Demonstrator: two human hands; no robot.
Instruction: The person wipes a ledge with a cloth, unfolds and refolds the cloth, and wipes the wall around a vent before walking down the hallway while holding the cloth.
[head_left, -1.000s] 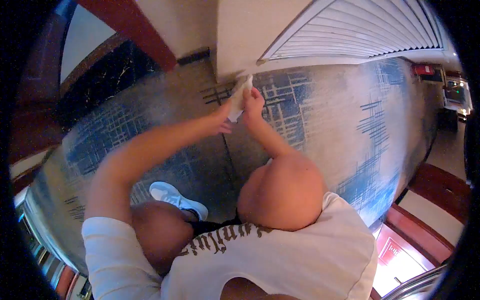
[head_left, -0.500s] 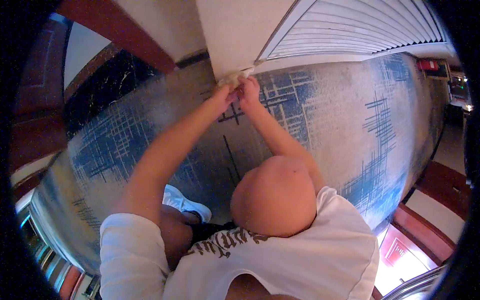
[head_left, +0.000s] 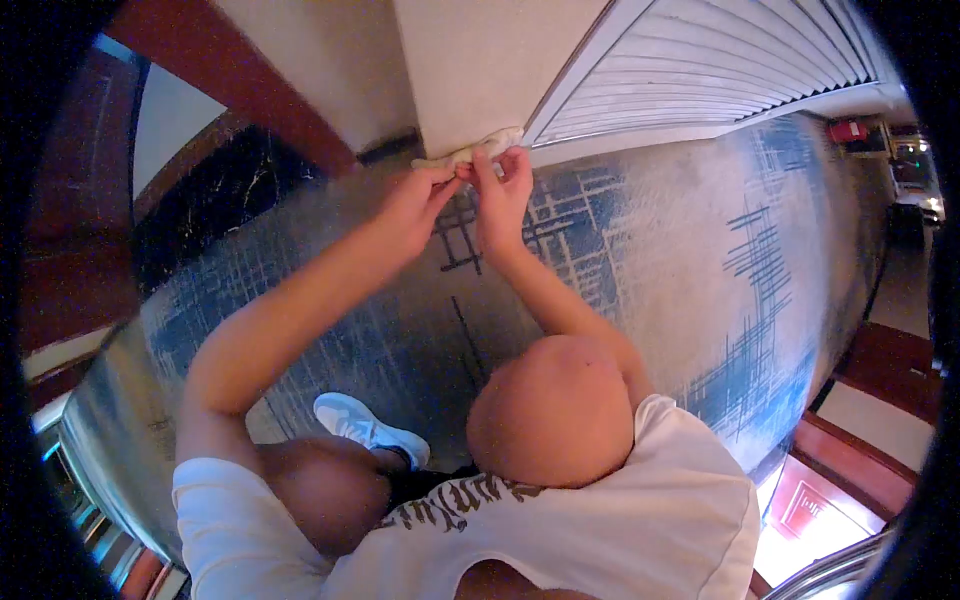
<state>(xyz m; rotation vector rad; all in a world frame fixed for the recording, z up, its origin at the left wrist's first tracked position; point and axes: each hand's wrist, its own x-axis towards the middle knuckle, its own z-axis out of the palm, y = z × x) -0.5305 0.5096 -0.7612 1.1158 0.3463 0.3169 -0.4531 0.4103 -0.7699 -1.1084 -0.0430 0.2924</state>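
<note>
A pale, crumpled cloth or tissue (head_left: pixel 502 138) stretches along the foot of the wall corner, just above the patterned floor. My left hand (head_left: pixel 412 205) pinches its lower edge near the middle. Close beside it, my right hand (head_left: pixel 503 200) grips the cloth between thumb and fingers, with the fingertips of both hands nearly touching. The cloth seems to lie against the base of the wall (head_left: pixel 465 75); what is under it is hidden.
A white louvred panel (head_left: pixel 690 75) stands at the upper right. Dark red trim (head_left: pixel 245 70) and a black marbled strip (head_left: pixel 235 205) are at the upper left. My knee (head_left: pixel 550 420) and white shoe (head_left: pixel 365 425) are below my hands on the blue-grey carpet (head_left: pixel 670 280).
Both hands have moved up to the wall base with the cloth. It was hanging between them and now lies spread sideways along the corner. My left hand has turned into a pinch.
</note>
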